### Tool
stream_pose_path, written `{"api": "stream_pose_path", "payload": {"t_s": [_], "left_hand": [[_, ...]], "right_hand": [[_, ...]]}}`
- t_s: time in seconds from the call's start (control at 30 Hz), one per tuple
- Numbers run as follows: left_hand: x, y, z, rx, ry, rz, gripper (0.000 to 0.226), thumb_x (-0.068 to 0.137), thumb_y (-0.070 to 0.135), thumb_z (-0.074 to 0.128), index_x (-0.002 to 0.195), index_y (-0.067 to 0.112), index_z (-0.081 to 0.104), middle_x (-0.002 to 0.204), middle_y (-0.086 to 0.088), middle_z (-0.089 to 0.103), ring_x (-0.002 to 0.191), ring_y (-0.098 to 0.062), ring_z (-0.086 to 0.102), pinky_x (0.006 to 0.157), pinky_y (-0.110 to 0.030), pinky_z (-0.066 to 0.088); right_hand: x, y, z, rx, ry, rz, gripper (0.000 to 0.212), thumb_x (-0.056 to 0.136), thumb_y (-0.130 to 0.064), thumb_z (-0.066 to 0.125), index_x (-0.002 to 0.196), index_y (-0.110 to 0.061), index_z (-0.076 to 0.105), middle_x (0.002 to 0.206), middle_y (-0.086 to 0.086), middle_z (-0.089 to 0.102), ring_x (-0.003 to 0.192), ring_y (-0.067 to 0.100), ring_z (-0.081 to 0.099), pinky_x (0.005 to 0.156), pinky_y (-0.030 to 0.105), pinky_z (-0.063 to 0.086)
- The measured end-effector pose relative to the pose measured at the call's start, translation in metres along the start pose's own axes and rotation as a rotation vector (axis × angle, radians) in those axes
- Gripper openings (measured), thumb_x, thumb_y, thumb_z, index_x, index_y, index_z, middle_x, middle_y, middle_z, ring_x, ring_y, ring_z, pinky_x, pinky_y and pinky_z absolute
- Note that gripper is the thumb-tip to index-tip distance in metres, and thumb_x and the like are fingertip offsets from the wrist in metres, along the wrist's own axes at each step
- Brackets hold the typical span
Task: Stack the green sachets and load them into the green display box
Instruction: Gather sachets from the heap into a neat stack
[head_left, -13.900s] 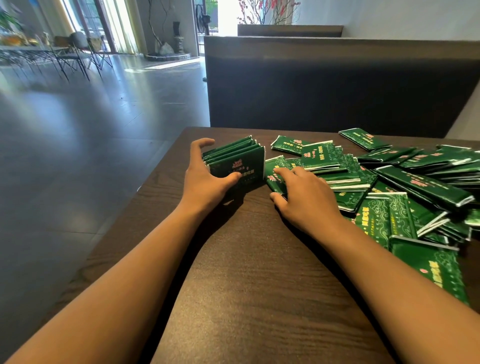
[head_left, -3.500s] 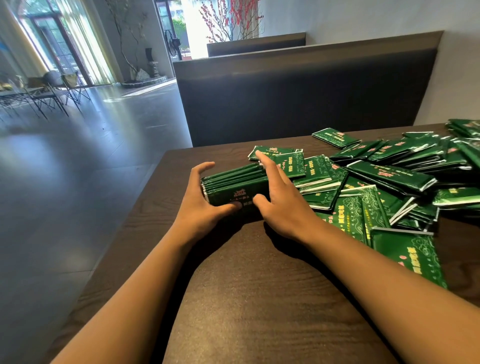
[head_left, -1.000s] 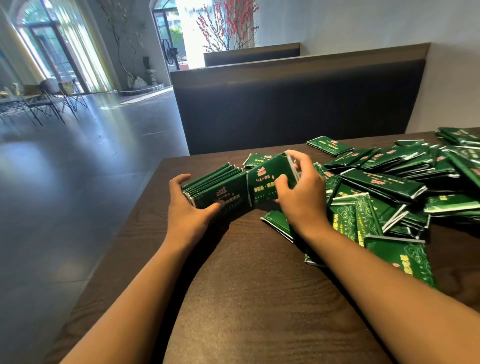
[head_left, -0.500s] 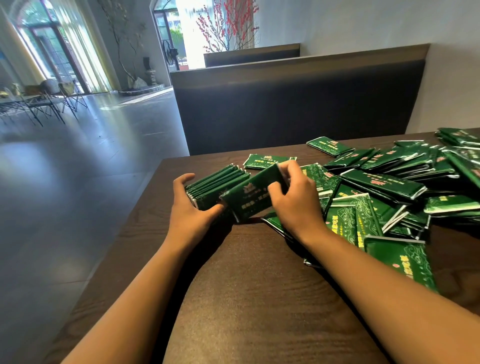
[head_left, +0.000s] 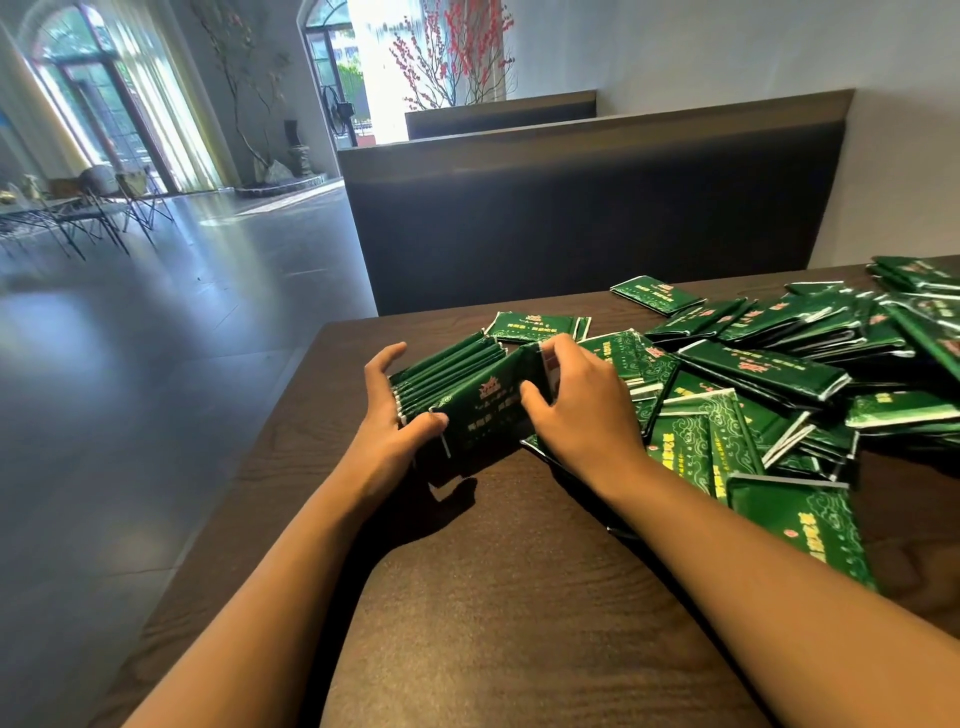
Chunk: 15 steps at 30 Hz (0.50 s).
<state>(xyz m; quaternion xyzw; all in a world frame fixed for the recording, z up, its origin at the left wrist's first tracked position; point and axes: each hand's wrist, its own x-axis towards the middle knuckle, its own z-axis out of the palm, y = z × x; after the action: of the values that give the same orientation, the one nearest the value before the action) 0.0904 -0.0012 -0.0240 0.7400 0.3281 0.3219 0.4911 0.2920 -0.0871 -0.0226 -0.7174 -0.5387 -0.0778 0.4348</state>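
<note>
Since half a second ago, one green sachet (head_left: 488, 410) has been brought flat against the near face of the upright stack of sachets (head_left: 447, 371) on the dark table (head_left: 493, 597). It is pinched by the right hand (head_left: 576, 410), thumb in front. The stack's left end is gripped by the left hand (head_left: 387, 415), fingers curled behind it. Loose sachets (head_left: 753, 374) lie heaped to the right.

Mid-frame, on a dark wooden table (head_left: 493, 597): a stack of green sachets (head_left: 447, 379) standing on edge, gripped at its left end by the left hand (head_left: 387, 431), thumb on the front. Right hand (head_left: 576, 415) pinching the front sachet (head_left: 488, 415) against the stack. At right, a loose pile of sachets (head_left: 779, 374). Behind, upper centre, a dark bench back (head_left: 597, 208).
</note>
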Motion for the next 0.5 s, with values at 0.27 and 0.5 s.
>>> {"api": "stream_pose_path", "payload": {"t_s": [0.27,0.5], "left_hand": [[0.004,-0.002,0.005,0.165,0.06,0.101,0.097,0.083,0.011,0.084,0.144,0.042,0.016,0.121,0.014,0.056,0.102,0.01,0.064,0.083,-0.007,0.051],[0.003,-0.003,0.003,0.103,0.092,0.114,0.094,0.082,0.003,0.082,0.146,0.044,0.027,0.126,-0.003,0.062,0.108,-0.017,0.07,0.089,-0.037,0.062]], "right_hand": [[-0.005,-0.007,0.002,0.112,-0.109,-0.064,0.041,0.087,-0.023,0.073,0.12,-0.025,0.048,0.109,-0.007,0.059,0.091,0.016,0.06,0.074,0.038,0.056],[-0.008,-0.013,-0.002,0.198,-0.196,0.023,0.085,0.083,-0.009,0.06,0.155,-0.032,0.021,0.155,0.002,0.039,0.129,0.019,0.05,0.093,0.036,0.05]]}}
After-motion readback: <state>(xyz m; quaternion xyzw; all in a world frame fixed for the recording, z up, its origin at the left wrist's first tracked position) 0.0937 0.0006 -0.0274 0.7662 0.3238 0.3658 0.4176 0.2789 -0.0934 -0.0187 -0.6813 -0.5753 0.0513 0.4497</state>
